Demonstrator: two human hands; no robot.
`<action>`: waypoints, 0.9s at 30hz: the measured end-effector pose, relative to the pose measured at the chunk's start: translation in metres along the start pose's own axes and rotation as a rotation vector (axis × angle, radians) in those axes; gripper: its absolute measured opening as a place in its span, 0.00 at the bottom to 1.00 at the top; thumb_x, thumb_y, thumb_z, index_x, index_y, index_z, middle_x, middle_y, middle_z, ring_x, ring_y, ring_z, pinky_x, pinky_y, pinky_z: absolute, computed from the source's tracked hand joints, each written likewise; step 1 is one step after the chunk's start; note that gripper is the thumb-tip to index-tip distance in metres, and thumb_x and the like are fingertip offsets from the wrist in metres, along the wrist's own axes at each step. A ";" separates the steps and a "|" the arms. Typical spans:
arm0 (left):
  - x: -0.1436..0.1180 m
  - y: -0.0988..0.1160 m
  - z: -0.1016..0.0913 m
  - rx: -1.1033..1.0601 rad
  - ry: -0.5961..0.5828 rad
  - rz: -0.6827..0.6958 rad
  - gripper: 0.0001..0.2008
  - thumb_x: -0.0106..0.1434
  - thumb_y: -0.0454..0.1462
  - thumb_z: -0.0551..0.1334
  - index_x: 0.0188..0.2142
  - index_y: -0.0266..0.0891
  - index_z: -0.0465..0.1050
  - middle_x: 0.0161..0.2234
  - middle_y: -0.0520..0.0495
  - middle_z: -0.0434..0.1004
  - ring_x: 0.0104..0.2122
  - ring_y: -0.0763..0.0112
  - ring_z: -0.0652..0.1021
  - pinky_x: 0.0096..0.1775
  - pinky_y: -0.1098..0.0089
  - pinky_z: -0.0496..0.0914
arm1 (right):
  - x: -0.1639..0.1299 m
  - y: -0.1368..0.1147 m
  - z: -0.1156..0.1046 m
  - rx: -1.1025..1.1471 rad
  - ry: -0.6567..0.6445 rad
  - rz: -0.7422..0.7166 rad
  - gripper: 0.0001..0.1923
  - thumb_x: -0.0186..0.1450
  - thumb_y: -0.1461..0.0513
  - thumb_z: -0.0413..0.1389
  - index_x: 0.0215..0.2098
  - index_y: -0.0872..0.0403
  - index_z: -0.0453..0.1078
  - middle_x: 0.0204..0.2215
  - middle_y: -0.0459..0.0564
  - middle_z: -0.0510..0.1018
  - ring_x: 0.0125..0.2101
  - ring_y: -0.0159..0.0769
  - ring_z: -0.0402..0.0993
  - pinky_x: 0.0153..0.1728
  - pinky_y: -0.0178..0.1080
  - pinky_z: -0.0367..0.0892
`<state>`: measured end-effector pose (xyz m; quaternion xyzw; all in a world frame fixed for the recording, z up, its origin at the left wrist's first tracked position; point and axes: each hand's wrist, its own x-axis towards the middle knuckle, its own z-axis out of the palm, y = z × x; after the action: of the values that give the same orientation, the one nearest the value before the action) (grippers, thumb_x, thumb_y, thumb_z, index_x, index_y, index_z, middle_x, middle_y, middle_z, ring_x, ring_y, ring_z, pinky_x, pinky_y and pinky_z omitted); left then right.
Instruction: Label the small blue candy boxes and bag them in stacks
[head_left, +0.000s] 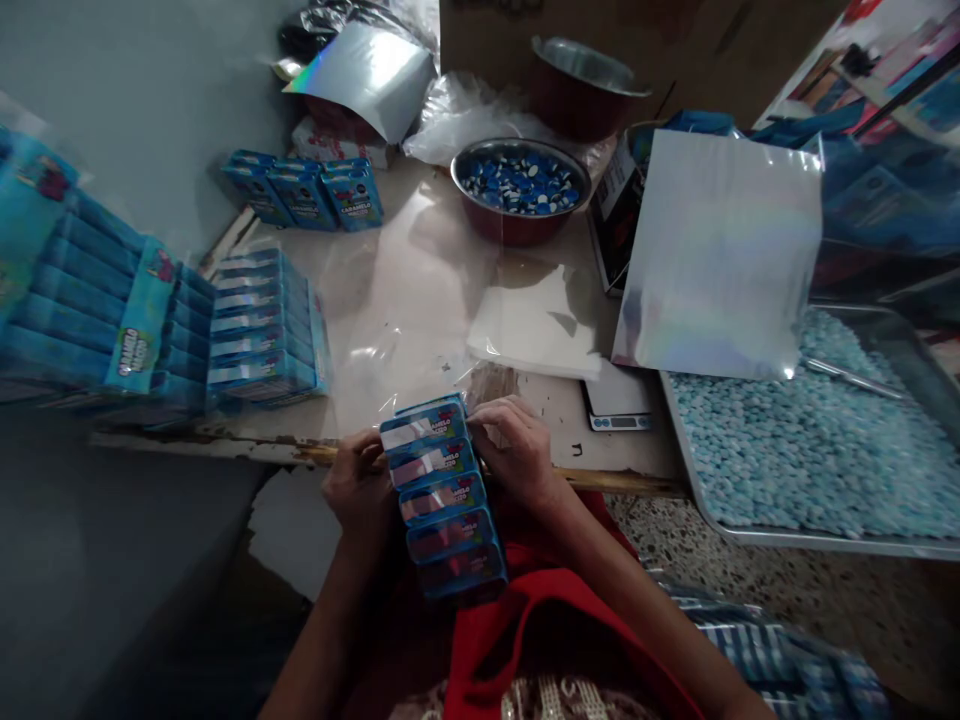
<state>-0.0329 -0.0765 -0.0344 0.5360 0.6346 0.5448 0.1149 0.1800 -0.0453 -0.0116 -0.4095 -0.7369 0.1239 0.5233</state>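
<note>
Right, head view, the only one on offer: both hands are on a stack of small blue boxes [442,495], held at the near edge of the counter [390,300] and running back toward the person's lap. The left hand [358,490] has its grip wrapped against the stack's left side, fingers curled and clamped on it. The right hand [516,455] grasps the far right corner, fingertips pinching at the top box where clear film seems to bunch up, though the wrap itself is hard to make out there.

How will it handle? Light, I'd judge: thin card boxes, stiff one by one but loose as a row, so they could slide or fan apart if squeezed unevenly. If film is around them it would be slick. The safest hold looks to be the two long sides, pressing inward, as the hands do now.

Around them: a wrapped pack of the same boxes [262,325] lies to the left on the counter, more boxes [304,190] sit at the back, a metal bowl of blue caps [521,185] stands beyond, and a tray of pale blue sweets [810,440] fills the right, beside a small scale [619,405].
</note>
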 end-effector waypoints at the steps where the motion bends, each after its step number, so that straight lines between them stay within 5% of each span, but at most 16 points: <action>1: 0.002 0.004 -0.001 -0.066 -0.035 -0.066 0.12 0.57 0.42 0.68 0.38 0.39 0.75 0.32 0.49 0.82 0.30 0.68 0.82 0.33 0.71 0.75 | 0.000 0.000 -0.001 -0.001 -0.008 -0.002 0.06 0.68 0.69 0.58 0.38 0.52 0.72 0.33 0.46 0.82 0.35 0.34 0.77 0.40 0.40 0.70; 5: 0.003 0.013 -0.011 -0.117 -0.150 -0.128 0.07 0.56 0.38 0.69 0.32 0.37 0.76 0.28 0.50 0.81 0.28 0.70 0.80 0.34 0.72 0.75 | -0.009 -0.002 -0.009 0.049 -0.066 0.013 0.07 0.67 0.69 0.57 0.33 0.52 0.70 0.31 0.46 0.80 0.33 0.34 0.75 0.39 0.39 0.69; 14: -0.004 0.022 -0.021 -0.070 -0.305 0.193 0.07 0.59 0.35 0.68 0.25 0.39 0.74 0.29 0.49 0.80 0.30 0.71 0.78 0.38 0.71 0.73 | -0.032 -0.019 -0.042 0.011 -0.104 -0.007 0.15 0.66 0.70 0.56 0.25 0.51 0.58 0.26 0.44 0.74 0.28 0.32 0.67 0.34 0.37 0.64; 20: -0.019 0.047 0.007 -0.090 -0.375 0.083 0.05 0.60 0.34 0.66 0.27 0.39 0.77 0.25 0.53 0.77 0.26 0.73 0.74 0.32 0.73 0.69 | -0.043 -0.014 -0.064 -0.068 0.039 0.052 0.12 0.66 0.70 0.57 0.29 0.52 0.62 0.29 0.45 0.76 0.31 0.33 0.71 0.34 0.37 0.66; 23: -0.031 0.046 0.011 -0.168 -0.394 -0.036 0.05 0.61 0.35 0.67 0.28 0.39 0.77 0.26 0.52 0.77 0.27 0.72 0.75 0.33 0.73 0.70 | -0.041 -0.010 -0.072 -0.081 -0.065 0.014 0.07 0.68 0.69 0.56 0.34 0.52 0.66 0.32 0.47 0.77 0.35 0.34 0.72 0.38 0.38 0.68; 27: -0.037 0.039 0.005 -0.157 -0.381 -0.026 0.07 0.62 0.37 0.68 0.28 0.39 0.76 0.27 0.51 0.78 0.28 0.71 0.76 0.33 0.72 0.72 | -0.044 -0.009 -0.078 -0.095 -0.166 -0.076 0.07 0.71 0.69 0.54 0.40 0.51 0.69 0.37 0.49 0.79 0.38 0.35 0.74 0.43 0.41 0.72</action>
<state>0.0069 -0.1098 -0.0206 0.6107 0.5637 0.4797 0.2812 0.2494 -0.1027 -0.0025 -0.3937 -0.7978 0.1024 0.4449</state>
